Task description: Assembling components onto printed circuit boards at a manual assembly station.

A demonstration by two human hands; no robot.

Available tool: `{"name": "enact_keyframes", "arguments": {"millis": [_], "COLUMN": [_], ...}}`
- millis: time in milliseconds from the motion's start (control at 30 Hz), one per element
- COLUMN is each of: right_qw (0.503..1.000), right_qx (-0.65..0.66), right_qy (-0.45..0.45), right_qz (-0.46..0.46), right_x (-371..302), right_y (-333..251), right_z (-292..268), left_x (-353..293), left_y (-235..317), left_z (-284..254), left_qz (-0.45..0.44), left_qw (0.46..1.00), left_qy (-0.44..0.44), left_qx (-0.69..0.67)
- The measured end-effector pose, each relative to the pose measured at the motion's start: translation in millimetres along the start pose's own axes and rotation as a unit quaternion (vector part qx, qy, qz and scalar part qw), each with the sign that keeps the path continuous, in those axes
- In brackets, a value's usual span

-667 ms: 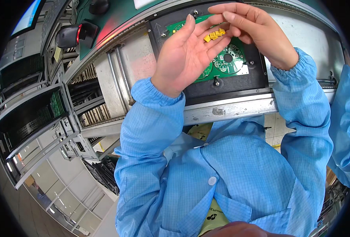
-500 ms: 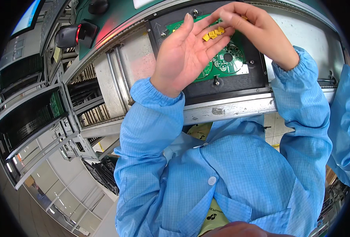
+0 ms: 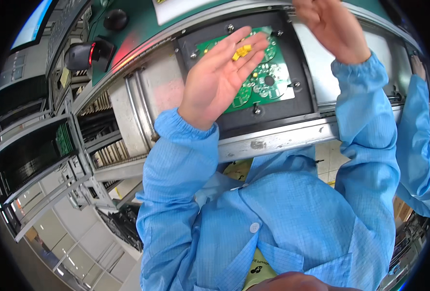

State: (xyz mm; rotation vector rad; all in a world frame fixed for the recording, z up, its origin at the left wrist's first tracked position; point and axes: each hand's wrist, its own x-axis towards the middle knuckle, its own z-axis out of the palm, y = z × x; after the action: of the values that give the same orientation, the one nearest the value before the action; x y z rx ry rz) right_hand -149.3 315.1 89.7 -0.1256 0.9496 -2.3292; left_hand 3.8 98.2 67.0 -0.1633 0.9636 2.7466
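My left hand is palm up over the green circuit board, fingers stretched out. Several small yellow box-shaped capacitors lie in a loose cluster on its fingers. The board sits in a black frame with metal studs around it and partly shows from under the hand. A yellow part stands on the board beside my fingers. My right hand is raised beyond the frame's right side, apart from the left. Motion smears its fingers and the picture's top edge cuts some off, so any small thing in them cannot be made out.
Metal rails carry the frame, with a shiny metal plate to its right. A black scanner with a red light and a black mouse rest on the green bench. At the right edge, another person's blue sleeve reaches in.
My right hand has moved up and right, away from the left palm it was touching. The left hand still holds the yellow capacitors. The whole view has shifted slightly.
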Motion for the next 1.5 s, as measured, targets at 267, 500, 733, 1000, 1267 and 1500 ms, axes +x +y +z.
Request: {"name": "enact_keyframes", "arguments": {"millis": [267,500,733,1000,1267,1500], "right_qw": [0.989,0.991,0.999,0.947,0.939,0.960], "right_qx": [0.130,0.124,-0.028,-0.270,-0.272,-0.262], "right_qy": [-0.032,-0.021,0.039,0.174,0.210,0.096], "right_qz": [-0.058,-0.038,0.005,0.011,0.002,0.019], "right_x": [8,-2,4,3,4,-2], "right_y": [-31,-28,-6,19,42,41], "right_z": [-21,-4,-15,-11,-17,-7], "left_x": [-3,-1,-3,-6,-8,12], "left_y": [-1,-2,0,3,31,38], "left_z": [4,4,3,6,-5,-26], "left_qz": [-0.015,-0.011,-0.008,-0.018,0.032,0.097], "left_qw": [1.000,0.996,0.993,0.991,0.962,0.852], "left_qy": [-0.023,0.015,0.037,0.043,0.083,0.092], "left_qx": [-0.007,0.086,0.110,0.125,0.260,0.506]}}
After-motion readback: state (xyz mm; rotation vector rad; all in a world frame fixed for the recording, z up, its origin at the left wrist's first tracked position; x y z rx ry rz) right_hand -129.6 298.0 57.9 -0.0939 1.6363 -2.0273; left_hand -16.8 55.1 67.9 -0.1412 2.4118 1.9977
